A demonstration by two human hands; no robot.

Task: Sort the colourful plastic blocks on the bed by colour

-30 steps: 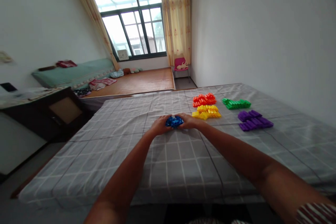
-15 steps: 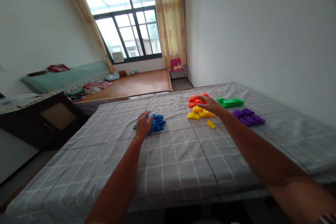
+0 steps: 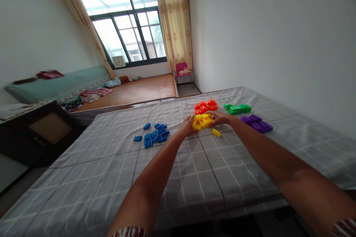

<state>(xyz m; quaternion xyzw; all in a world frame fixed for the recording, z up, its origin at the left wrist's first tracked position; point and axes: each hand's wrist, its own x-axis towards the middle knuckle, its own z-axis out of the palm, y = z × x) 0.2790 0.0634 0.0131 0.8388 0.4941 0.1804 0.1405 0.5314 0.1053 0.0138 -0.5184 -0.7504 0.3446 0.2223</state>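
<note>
Yellow pieces [image 3: 202, 122] are lying bunched on the grey checked cloth [image 3: 189, 177]. Around them, the left hand [image 3: 188, 126] is pressing at nine o'clock, its finger gap too hidden to tell, and the right hand [image 3: 222, 117] is touching at three, thumb and fingers parting slightly. Blue pieces [image 3: 156, 136] are scattering toward nine, purple pieces [image 3: 256, 123] are resting at three, green pieces [image 3: 237, 109] at two, red pieces [image 3: 205, 106] at twelve; one loose yellow piece [image 3: 216, 133] is lying at four.
</note>
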